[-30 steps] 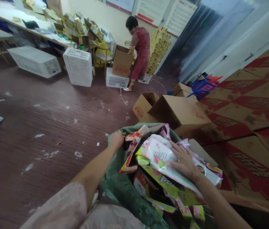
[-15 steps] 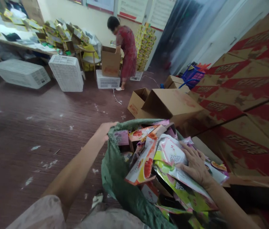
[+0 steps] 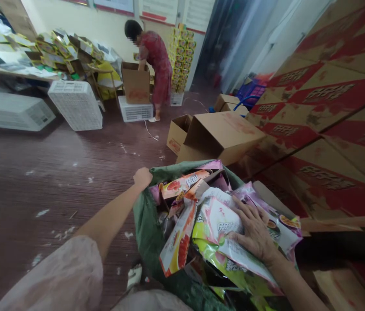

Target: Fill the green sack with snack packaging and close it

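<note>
A large green sack (image 3: 150, 229) stands open in front of me, heaped with crumpled printed packaging. My left hand (image 3: 143, 178) is closed on the sack's far left rim. My right hand (image 3: 255, 229) lies with fingers spread on top of the heap, pressing on a white and green package (image 3: 221, 218). Left of it, an orange and white carton (image 3: 180, 235) leans out over the sack's edge. Another orange carton (image 3: 184, 183) lies farther back, and a purple and white package (image 3: 286, 229) sticks out on the right.
Stacked red and brown cartons (image 3: 331, 177) form a wall on the right. Open cardboard boxes (image 3: 224, 134) lie beyond the sack. Across the floor, a person in red (image 3: 156, 60) reaches into a box (image 3: 136, 84) on a white crate (image 3: 135, 110). More white crates (image 3: 77, 106) stand left.
My view has turned slightly right, so the surroundings sit farther left. My left hand still grips the rim, and my right hand stays on the packages. The person leans deeper over the box.
</note>
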Action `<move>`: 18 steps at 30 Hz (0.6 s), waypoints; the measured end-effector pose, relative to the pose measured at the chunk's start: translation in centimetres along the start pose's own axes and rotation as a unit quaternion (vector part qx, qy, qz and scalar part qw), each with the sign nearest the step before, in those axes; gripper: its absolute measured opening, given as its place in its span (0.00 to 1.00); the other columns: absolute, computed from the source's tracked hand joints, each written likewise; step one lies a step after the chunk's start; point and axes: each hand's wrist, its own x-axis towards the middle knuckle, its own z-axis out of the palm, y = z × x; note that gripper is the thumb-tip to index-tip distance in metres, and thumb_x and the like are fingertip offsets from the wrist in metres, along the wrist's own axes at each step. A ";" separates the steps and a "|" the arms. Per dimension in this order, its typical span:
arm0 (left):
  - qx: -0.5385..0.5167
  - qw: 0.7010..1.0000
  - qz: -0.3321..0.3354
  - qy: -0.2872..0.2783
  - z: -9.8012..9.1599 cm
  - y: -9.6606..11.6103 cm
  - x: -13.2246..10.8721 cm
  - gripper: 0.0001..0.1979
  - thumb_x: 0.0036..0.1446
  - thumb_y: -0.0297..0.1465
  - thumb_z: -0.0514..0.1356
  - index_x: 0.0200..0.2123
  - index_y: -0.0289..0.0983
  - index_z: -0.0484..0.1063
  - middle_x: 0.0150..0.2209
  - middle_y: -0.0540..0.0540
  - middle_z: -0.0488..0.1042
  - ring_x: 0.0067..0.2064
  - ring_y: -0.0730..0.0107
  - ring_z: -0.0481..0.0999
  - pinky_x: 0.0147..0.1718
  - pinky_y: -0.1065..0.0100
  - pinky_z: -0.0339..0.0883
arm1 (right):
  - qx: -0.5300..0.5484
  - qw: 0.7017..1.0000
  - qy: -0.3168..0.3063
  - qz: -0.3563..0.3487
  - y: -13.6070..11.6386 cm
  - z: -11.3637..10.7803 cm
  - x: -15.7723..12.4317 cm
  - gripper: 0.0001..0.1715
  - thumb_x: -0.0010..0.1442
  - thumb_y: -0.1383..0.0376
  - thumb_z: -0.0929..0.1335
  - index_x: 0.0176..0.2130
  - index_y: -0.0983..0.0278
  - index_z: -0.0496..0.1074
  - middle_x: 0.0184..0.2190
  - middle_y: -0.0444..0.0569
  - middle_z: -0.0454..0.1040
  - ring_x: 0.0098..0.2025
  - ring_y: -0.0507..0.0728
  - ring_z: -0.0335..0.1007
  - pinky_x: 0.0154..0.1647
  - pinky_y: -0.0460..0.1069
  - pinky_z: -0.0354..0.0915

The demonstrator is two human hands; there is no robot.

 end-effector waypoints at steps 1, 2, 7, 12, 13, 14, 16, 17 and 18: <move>0.006 1.000 0.003 0.011 -0.7 0.0 0.0 0.17 0.55 0.27 0.51 0.43 0.35 0.77 0.43 0.34 0.78 0.44 0.54 0.78 0.37 0.64 0.71 | -0.003 1.000 0.006 0.000 0.1 -0.1 0.1 0.40 0.53 0.35 0.60 0.51 0.58 0.69 0.64 0.54 0.60 0.58 0.70 0.58 0.55 0.67 0.49; 0.014 1.000 0.011 0.023 -1.7 -0.1 0.0 0.17 0.56 0.28 0.50 0.42 0.36 0.77 0.42 0.35 0.78 0.44 0.54 0.78 0.36 0.64 0.71 | -0.005 1.000 0.013 -0.001 0.3 -0.2 0.2 0.39 0.54 0.36 0.59 0.51 0.59 0.70 0.63 0.54 0.60 0.57 0.70 0.59 0.55 0.67 0.50; 0.092 0.987 0.107 0.081 -7.2 0.1 -1.3 0.15 0.53 0.30 0.53 0.40 0.35 0.77 0.42 0.34 0.77 0.48 0.49 0.75 0.43 0.58 0.69 | 0.000 0.999 0.042 -0.019 1.5 -0.9 0.6 0.35 0.57 0.40 0.58 0.50 0.59 0.69 0.62 0.54 0.62 0.56 0.69 0.61 0.54 0.67 0.51; 0.172 0.962 0.195 0.076 -6.5 -0.1 -3.8 0.19 0.54 0.25 0.55 0.50 0.33 0.69 0.45 0.32 0.72 0.46 0.51 0.74 0.42 0.58 0.68 | -0.010 0.999 0.050 -0.010 2.7 0.1 -0.7 0.34 0.57 0.41 0.59 0.50 0.59 0.70 0.61 0.54 0.64 0.54 0.70 0.62 0.53 0.67 0.52; 0.196 0.946 0.245 0.079 -5.7 -0.4 -4.5 0.20 0.55 0.24 0.53 0.52 0.35 0.68 0.49 0.33 0.70 0.48 0.53 0.73 0.42 0.59 0.68 | -0.015 0.999 0.050 -0.004 2.9 0.3 -1.0 0.34 0.56 0.41 0.59 0.49 0.59 0.70 0.61 0.55 0.64 0.54 0.70 0.62 0.53 0.67 0.52; 0.224 0.922 0.305 0.083 -4.8 -0.8 -5.1 0.19 0.57 0.23 0.52 0.52 0.38 0.67 0.53 0.34 0.67 0.49 0.54 0.71 0.42 0.59 0.67 | -0.019 0.999 0.050 0.002 3.1 0.5 -1.2 0.34 0.56 0.40 0.59 0.49 0.59 0.70 0.61 0.55 0.64 0.54 0.70 0.62 0.53 0.67 0.52; 0.279 0.860 0.418 0.088 -3.2 -1.9 -6.4 0.20 0.58 0.22 0.50 0.51 0.42 0.68 0.59 0.37 0.61 0.52 0.56 0.68 0.41 0.61 0.66 | -0.027 0.998 0.045 0.019 3.3 0.7 -1.4 0.34 0.55 0.40 0.60 0.49 0.60 0.70 0.61 0.55 0.63 0.55 0.70 0.61 0.55 0.67 0.51; 0.300 0.836 0.451 0.088 -2.6 -2.4 -7.0 0.20 0.58 0.22 0.51 0.51 0.44 0.68 0.61 0.38 0.58 0.52 0.55 0.67 0.40 0.61 0.66 | -0.029 0.998 0.041 0.027 3.4 0.7 -1.4 0.34 0.56 0.41 0.60 0.49 0.61 0.70 0.61 0.56 0.63 0.56 0.71 0.60 0.55 0.68 0.51; 0.316 0.823 0.464 0.084 -2.2 -3.0 -7.5 0.20 0.57 0.22 0.53 0.50 0.44 0.69 0.63 0.38 0.56 0.53 0.54 0.66 0.40 0.61 0.66 | -0.029 0.998 0.037 0.033 3.4 0.7 -1.3 0.35 0.56 0.41 0.59 0.50 0.61 0.69 0.61 0.56 0.63 0.57 0.71 0.59 0.56 0.68 0.50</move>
